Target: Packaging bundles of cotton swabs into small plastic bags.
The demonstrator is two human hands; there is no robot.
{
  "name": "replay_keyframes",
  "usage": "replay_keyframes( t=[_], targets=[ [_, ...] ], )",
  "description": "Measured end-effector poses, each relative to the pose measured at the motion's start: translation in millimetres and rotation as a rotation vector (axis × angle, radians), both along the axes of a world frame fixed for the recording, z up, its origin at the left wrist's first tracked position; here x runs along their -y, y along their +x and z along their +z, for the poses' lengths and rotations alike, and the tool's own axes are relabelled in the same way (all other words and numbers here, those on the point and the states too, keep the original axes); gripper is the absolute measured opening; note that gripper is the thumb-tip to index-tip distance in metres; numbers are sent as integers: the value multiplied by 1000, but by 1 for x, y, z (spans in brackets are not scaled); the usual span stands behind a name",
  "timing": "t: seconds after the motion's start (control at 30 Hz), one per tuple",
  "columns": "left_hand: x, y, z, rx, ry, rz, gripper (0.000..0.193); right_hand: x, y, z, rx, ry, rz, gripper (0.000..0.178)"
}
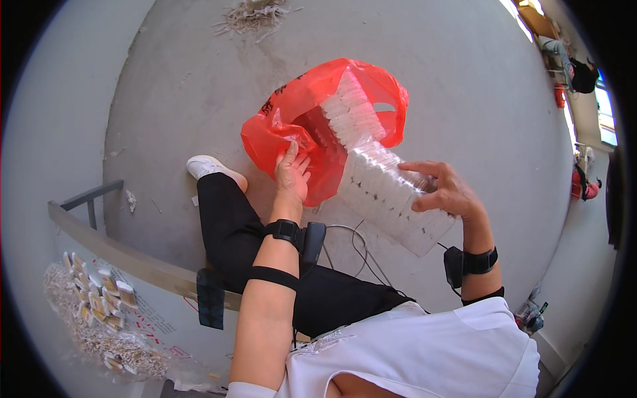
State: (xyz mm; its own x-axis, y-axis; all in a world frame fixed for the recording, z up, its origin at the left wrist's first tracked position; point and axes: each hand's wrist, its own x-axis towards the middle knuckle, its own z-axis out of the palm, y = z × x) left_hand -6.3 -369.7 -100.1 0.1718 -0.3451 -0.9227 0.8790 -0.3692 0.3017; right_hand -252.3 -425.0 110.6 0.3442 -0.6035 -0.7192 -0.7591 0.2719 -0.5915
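Note:
A red plastic bag (262,142) lies on the floor in front of me, its mouth facing right and toward me. At its near left rim is my left hand (292,176), palm upward, the thumb and fingers closed on the thin film. One long clear plastic pack (378,189), filled with rows of small white bundles, has its far end at the bag's mouth. My right hand (448,189) grips the pack's right side near its close end, index finger stretched along the top. Another white-filled pack (352,113) sits inside the bag, partly covered by the red film.
To my left stands a metal-edged table (152,262) bearing wooden-stick bundles with white tips (99,295) and a heap of loose pieces (136,351). White scraps (255,14) lie on the far floor. Thin cables (361,245) run beside my leg. People (564,60) are at the far right.

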Motion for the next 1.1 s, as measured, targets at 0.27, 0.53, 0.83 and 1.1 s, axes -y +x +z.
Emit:
replay_keyframes(
  t=[0.27, 0.53, 0.83, 1.1],
  targets=[
    [0, 20, 19, -13, -368, 7, 19, 31, 18, -75, 114, 60, -74, 65],
    [-18, 85, 84, 223, -174, -556, 8, 70, 134, -60, -329, -415, 659, 50],
    [-4, 99, 115, 55, -261, -100, 29, 53, 179, -256, -98, -168, 361, 47],
    [-19, 123, 107, -40, -275, -489, 32, 48, 177, -366, 347, -283, -168, 44]
  ],
)
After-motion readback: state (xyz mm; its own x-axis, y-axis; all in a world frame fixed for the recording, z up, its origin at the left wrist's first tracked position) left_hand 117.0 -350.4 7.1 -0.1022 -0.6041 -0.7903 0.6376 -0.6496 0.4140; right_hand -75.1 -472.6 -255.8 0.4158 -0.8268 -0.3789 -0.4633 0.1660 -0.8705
